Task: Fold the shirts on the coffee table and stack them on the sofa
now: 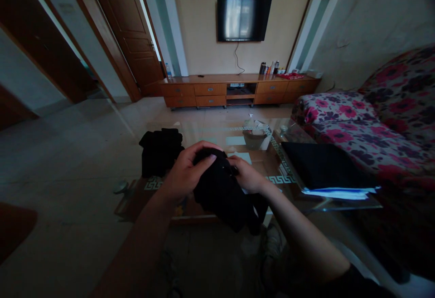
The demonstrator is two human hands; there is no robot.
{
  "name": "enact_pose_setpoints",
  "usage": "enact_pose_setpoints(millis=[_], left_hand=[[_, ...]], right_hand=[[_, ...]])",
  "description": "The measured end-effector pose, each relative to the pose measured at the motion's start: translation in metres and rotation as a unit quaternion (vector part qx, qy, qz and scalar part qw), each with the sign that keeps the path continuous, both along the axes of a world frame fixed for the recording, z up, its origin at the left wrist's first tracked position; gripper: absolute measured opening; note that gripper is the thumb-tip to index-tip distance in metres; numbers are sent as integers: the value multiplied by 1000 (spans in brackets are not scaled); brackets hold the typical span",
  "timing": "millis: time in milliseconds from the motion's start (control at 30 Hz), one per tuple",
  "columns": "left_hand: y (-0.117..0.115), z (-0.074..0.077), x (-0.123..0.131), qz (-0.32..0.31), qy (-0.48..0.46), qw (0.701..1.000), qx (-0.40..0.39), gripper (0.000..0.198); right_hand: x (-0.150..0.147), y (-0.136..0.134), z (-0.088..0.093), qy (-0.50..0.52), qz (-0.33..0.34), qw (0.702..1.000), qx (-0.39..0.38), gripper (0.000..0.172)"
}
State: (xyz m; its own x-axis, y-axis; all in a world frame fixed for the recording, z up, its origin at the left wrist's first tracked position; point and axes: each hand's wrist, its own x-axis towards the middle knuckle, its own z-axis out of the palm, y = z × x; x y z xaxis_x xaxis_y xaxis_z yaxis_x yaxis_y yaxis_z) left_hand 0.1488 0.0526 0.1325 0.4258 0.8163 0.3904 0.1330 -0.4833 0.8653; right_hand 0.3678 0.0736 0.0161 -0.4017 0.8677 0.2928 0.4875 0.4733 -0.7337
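Both my hands hold a black cloth item (222, 193) over the near edge of the glass coffee table (204, 130). It looks like a garment or soft bag, too dark to tell which; strap-like ends hang at its lower right. My left hand (193, 166) is closed around its upper left part, thumb on top and fingers behind. At its upper right edge, my right hand (246, 173) pinches the fabric beside a small shiny spot that I cannot make out. Another black cloth bundle (161, 150) lies on the table left of my left hand.
A black folder with papers (329, 166) lies on the table's right side. Below the glass stands a bin-like container (254, 139) with white paper in it. A floral sofa (343, 112) is on the right; a wooden TV cabinet (210, 90) and wall-mounted television (244, 19) are ahead.
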Motion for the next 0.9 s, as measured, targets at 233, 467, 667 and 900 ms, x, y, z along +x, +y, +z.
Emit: enact_pose_setpoints(millis=[233, 467, 667, 900], left_hand=[[-5, 7, 3, 22, 18, 999, -21, 17], [2, 3, -4, 80, 62, 994, -36, 17], [20, -8, -15, 154, 118, 981, -10, 27], [22, -13, -15, 133, 183, 974, 27, 32]], right_hand=[[34, 5, -14, 45, -112, 990, -73, 27], [55, 8, -1, 271, -265, 917, -123, 46], [68, 6, 10, 301, -318, 896, -69, 54], [91, 4, 12, 160, -407, 893, 102, 54]])
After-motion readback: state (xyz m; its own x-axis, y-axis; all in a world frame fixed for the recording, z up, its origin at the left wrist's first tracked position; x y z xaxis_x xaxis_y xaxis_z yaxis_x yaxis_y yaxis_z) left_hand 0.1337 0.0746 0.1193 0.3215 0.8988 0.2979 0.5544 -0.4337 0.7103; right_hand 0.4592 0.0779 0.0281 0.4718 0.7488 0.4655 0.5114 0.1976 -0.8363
